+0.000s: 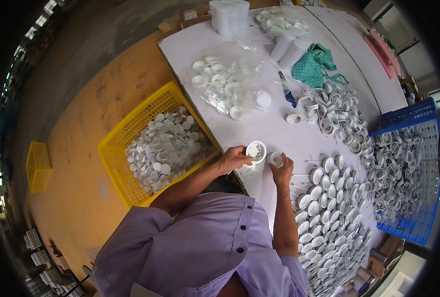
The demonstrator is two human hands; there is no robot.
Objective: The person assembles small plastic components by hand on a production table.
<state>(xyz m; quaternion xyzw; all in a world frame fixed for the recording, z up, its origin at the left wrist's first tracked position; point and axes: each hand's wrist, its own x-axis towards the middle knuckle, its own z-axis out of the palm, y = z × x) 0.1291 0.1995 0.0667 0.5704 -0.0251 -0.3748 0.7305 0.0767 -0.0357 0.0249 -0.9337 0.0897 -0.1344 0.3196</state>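
At the near edge of the table [262,185], my left hand [233,160] grips a round white light fitting [256,151] by its rim. The fitting's open face is turned up and shows a pale disc with small spots inside. Just to its right, my right hand [282,172] has its fingers closed on a small round translucent white cover [275,159]. A narrow gap separates the cover from the fitting. Right of my right hand stand rows of white fittings [324,203] with thin wires.
A yellow crate [116,129] of white round caps stands at the left. Farther off lie a clear bag [220,81] of white cups, a blue-handled tool [289,96] and a green patterned cloth [315,67]. A blue crate [430,198] of wired fittings is at the right.
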